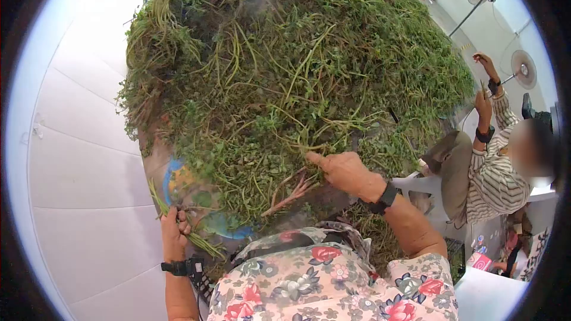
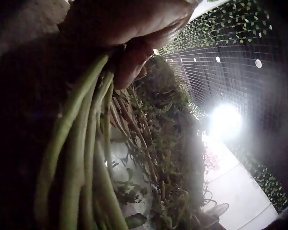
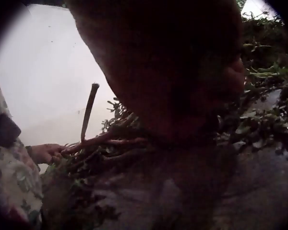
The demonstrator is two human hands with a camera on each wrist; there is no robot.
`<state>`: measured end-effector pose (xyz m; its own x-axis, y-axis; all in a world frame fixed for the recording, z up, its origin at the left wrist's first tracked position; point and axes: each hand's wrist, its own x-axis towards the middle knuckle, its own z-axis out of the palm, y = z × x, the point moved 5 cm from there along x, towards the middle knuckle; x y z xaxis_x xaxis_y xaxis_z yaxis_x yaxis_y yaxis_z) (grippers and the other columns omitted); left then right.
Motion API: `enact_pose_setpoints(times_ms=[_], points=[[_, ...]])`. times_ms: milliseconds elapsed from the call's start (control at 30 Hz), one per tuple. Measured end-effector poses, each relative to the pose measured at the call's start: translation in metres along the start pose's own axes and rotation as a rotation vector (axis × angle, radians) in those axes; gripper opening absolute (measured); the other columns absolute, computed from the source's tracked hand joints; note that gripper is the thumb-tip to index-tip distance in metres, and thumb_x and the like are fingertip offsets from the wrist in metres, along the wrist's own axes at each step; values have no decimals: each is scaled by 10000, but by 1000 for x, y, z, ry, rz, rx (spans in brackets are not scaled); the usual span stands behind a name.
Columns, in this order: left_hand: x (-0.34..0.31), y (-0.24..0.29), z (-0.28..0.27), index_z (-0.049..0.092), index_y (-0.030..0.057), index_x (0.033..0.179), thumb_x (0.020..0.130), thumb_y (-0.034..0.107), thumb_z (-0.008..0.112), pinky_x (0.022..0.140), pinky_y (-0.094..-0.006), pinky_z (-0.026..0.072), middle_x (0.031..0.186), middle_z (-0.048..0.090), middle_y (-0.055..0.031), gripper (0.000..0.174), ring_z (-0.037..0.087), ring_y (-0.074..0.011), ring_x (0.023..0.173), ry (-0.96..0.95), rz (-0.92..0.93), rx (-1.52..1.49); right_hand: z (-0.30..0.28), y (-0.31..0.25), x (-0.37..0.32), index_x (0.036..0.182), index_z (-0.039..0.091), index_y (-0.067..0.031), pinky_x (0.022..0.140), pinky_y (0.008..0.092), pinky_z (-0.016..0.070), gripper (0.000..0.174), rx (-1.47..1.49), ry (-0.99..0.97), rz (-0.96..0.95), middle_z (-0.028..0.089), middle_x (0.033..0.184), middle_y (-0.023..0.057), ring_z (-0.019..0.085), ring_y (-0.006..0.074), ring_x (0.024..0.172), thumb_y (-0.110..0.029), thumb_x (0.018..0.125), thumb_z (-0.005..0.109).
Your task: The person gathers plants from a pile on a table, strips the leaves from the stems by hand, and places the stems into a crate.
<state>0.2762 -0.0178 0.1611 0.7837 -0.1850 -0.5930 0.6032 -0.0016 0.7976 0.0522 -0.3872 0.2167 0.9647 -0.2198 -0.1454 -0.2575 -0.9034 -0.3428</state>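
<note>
A large heap of leafy green plants (image 1: 285, 83) spreads in front of me. At its lower left, my left hand (image 1: 174, 226) grips a small bunch of green stems (image 1: 205, 245), which stick out on both sides of the fist. In the left wrist view, these long smooth stems (image 2: 81, 158) hang down from the curled fingers. My right hand (image 1: 351, 173) is over the heap's near edge, one finger stretched out toward the greens. Its other fingers hold a forked reddish stem (image 1: 291, 195), whose bare end points down toward the left. The right wrist view shows that hand dark, with the stem (image 3: 98, 140) running to it.
A blue patterned surface (image 1: 229, 229) shows under the heap's near left edge. A white padded wall (image 1: 89, 184) stands on the left. On the right another person (image 1: 493, 178) in a striped top sits with both hands raised, near two standing fans (image 1: 523, 70).
</note>
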Motion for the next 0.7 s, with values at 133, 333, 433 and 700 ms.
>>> enact_pose_setpoints(times_ms=[133, 333, 433, 700], points=[[-3, 0, 1, 433, 131, 804, 861, 196, 530, 342, -224, 258, 597, 457, -1, 130, 313, -66, 376, 27, 1, -14, 1, -6, 4, 1085, 540, -107, 516, 412, 461, 380, -42, 62, -98, 594, 662, 130, 591, 321, 614, -78, 706, 553], [-2, 1, 3, 406, 136, 824, 853, 176, 525, 337, -222, 265, 600, 444, -6, 128, 314, -75, 373, -4, -3, 5, -98, 22, -2, 1027, 576, -97, 639, 395, 483, 259, 20, 485, 98, 613, 817, 170, 597, 345, 731, -132, 770, 577], [0, 0, 2, 400, 126, 830, 849, 157, 517, 334, -220, 267, 596, 437, -16, 122, 316, -77, 372, 16, 7, -9, -137, 79, -2, 1061, 556, -29, 639, 374, 471, 259, -140, 712, 318, 620, 844, 177, 599, 328, 716, -138, 827, 530], [-3, 4, 7, 403, 122, 837, 845, 146, 508, 332, -220, 254, 606, 439, -22, 108, 303, -70, 375, 6, -4, -15, -123, 36, 27, 1020, 555, -15, 657, 355, 462, 230, 347, 642, 89, 608, 852, 197, 604, 303, 742, -102, 807, 541]])
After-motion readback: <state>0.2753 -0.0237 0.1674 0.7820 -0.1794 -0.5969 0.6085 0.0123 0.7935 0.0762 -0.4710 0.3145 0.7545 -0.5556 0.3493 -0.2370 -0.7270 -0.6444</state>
